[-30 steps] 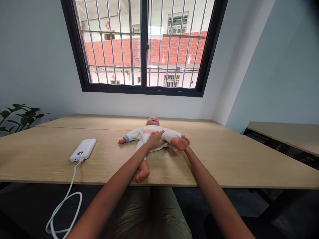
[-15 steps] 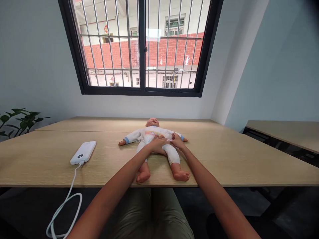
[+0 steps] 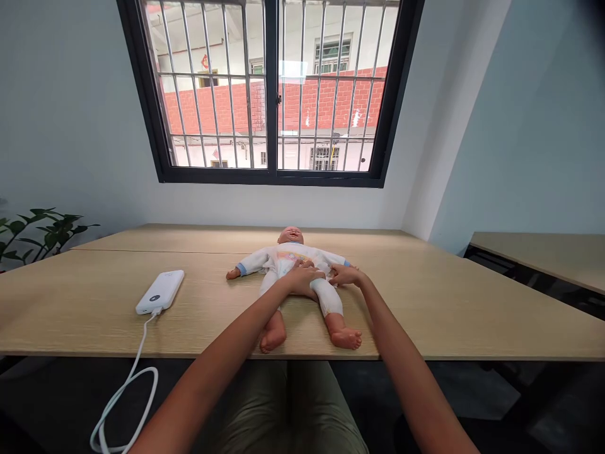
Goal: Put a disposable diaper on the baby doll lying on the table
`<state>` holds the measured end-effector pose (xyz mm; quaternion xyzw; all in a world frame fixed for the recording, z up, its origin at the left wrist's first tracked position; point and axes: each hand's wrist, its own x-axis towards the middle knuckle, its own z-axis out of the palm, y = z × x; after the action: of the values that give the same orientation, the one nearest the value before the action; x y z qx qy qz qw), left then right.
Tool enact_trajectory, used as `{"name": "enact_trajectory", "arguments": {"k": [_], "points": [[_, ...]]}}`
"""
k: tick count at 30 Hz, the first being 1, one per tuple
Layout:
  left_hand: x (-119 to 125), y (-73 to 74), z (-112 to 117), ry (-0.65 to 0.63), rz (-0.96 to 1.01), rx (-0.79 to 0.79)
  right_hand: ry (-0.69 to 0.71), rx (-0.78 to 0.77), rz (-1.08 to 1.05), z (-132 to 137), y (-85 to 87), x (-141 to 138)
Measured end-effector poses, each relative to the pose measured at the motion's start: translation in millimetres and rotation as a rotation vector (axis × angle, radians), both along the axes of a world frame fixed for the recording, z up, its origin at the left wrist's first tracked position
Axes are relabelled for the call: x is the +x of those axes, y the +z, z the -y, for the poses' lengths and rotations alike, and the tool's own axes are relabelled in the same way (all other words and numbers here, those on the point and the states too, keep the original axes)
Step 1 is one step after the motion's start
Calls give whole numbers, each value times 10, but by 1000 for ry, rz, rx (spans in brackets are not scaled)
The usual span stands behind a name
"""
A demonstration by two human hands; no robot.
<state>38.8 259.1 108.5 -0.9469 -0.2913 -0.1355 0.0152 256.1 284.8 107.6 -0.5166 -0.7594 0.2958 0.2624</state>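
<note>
A baby doll (image 3: 295, 255) lies on its back on a light wooden table (image 3: 94, 309), its head toward the window. It wears a white garment with blue cuffs, and its feet are bare. My left hand (image 3: 302, 279) rests on the doll's middle, over the white cloth. My right hand (image 3: 344, 275) touches the garment's edge at the doll's waist on the right side. The doll's right-hand leg (image 3: 328, 299) lies flat below it. Whether either hand grips the cloth is hidden.
A white power bank (image 3: 159, 292) lies left of the doll, with a white cable (image 3: 137, 372) running over the table's front edge. A green plant (image 3: 42, 236) stands at far left. Another table (image 3: 529, 252) stands at right, beneath a barred window (image 3: 269, 94).
The doll's right-hand leg, raised by its foot in my right hand a second ago, now lies flat. My right hand has moved to the doll's waist. The view has levelled slightly.
</note>
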Motion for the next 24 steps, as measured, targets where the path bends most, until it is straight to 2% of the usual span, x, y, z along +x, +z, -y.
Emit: {"name": "enact_trajectory", "arguments": {"k": [4,7,11,14,19,24], "points": [[6,25,44,0,12,-13,71,-149,-219,129,174,44],[6,28,54,-9,15,21,146,-136,-377,213,288,28],[13,38,90,-14,40,39,162,-56,-470,239,312,-138],[43,63,206,22,-26,31,118,14,-495,204,281,-325],[120,82,432,155,-141,64,62,50,-454,122,277,-572],[96,81,467,132,-178,103,15,26,-327,92,307,-649]]}}
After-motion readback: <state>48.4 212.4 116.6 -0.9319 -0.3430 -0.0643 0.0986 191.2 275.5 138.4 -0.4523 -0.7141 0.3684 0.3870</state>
